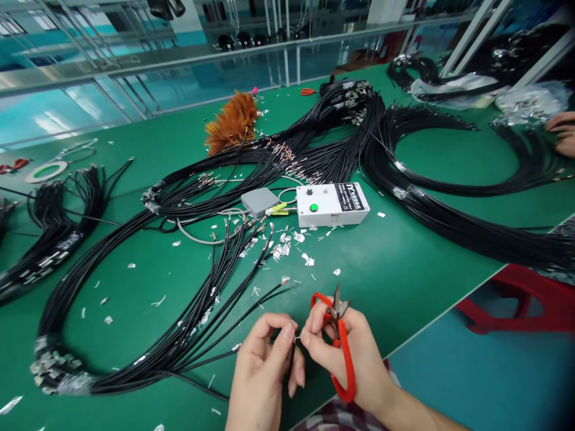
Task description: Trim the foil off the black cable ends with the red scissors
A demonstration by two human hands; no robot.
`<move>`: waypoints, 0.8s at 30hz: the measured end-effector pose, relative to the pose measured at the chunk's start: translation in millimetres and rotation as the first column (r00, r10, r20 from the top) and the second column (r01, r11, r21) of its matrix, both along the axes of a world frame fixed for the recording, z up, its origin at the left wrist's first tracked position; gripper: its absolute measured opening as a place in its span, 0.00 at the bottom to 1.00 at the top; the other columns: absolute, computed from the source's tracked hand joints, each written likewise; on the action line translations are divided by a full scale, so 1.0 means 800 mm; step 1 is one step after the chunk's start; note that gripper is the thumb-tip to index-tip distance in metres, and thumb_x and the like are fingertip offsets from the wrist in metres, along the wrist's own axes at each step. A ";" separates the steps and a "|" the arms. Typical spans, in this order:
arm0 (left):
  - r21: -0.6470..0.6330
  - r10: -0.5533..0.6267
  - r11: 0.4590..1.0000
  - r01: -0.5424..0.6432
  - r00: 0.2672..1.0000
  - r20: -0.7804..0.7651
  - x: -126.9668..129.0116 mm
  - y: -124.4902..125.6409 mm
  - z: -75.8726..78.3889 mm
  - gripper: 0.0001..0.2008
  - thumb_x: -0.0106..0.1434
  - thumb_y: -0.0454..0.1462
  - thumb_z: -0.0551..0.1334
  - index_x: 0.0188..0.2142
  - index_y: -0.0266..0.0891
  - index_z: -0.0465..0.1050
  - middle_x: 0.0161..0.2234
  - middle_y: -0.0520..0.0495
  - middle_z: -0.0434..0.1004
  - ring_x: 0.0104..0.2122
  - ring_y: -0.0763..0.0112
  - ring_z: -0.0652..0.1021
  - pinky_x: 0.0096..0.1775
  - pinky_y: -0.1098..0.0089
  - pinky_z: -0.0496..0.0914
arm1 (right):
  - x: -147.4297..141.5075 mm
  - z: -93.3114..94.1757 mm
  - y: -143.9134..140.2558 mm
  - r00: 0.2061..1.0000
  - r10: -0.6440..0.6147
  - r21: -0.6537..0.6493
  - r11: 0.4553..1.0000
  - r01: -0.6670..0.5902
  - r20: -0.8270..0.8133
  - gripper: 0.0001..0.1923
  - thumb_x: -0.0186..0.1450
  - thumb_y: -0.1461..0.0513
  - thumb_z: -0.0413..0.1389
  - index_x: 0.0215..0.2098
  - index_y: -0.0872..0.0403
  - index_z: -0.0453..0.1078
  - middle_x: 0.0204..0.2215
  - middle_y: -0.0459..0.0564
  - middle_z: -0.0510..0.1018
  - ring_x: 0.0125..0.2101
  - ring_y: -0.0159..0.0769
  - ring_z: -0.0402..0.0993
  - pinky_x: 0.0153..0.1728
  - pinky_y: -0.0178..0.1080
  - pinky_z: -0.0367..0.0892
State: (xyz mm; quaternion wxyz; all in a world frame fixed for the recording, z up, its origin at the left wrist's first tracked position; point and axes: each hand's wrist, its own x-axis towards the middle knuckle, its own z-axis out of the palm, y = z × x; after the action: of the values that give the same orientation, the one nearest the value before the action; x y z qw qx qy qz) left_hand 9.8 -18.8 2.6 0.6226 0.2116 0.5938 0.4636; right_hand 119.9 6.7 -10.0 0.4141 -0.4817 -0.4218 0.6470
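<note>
My left hand [265, 365] pinches the end of a thin black cable [211, 344] near the table's front edge. My right hand [345, 353] meets it fingertip to fingertip at the cable's tip, with red-handled scissors [340, 341] hooked over its fingers, blades pointing up. The cable runs left into a looped bundle of black cables [135, 287] lying on the green table [395, 263]. Small foil scraps [281, 248] lie scattered in front of my hands.
A white tester box [332, 205] with a green button and a grey box [259, 202] sit mid-table. Large cable coils [449, 173] fill the right, another bundle [49, 233] the left. An orange feather duster [231, 123], a tape roll [45, 172], another person's hand [563, 131], a red stool [521, 299].
</note>
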 end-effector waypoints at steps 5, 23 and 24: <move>0.006 -0.067 0.998 0.068 0.996 -0.063 -0.003 -0.008 -0.007 0.14 0.61 0.45 0.61 0.32 0.36 0.62 0.18 0.56 0.60 0.16 0.81 0.60 0.20 0.77 0.52 | 0.010 0.002 0.005 0.997 -0.034 0.078 0.997 0.028 0.069 0.09 0.55 0.65 0.55 0.25 0.57 0.57 0.23 0.46 0.65 0.24 0.29 0.63 0.28 0.33 0.61; 0.040 -0.079 0.996 0.077 0.996 0.041 -0.008 -0.012 -0.020 0.17 0.59 0.47 0.62 0.31 0.35 0.61 0.22 0.52 0.66 0.14 0.79 0.64 0.18 0.78 0.54 | 0.011 -0.020 -0.010 0.963 0.016 0.427 0.894 -0.133 0.268 0.06 0.63 0.66 0.54 0.30 0.54 0.60 0.30 0.43 0.71 0.30 0.26 0.68 0.34 0.31 0.64; 0.057 -0.083 0.995 0.083 0.996 -0.010 -0.008 -0.013 -0.021 0.17 0.59 0.48 0.61 0.31 0.36 0.62 0.19 0.53 0.65 0.14 0.77 0.65 0.18 0.77 0.56 | 0.011 -0.019 -0.009 0.956 0.006 0.478 0.865 -0.153 0.294 0.06 0.63 0.66 0.54 0.30 0.54 0.60 0.30 0.43 0.71 0.30 0.26 0.68 0.34 0.31 0.63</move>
State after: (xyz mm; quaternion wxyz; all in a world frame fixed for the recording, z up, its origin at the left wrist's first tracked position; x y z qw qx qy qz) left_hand 3.3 -29.3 -14.6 0.6327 0.2559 0.5733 0.4533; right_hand 129.0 -0.8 -25.3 0.4318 -0.4286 -0.6481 0.4579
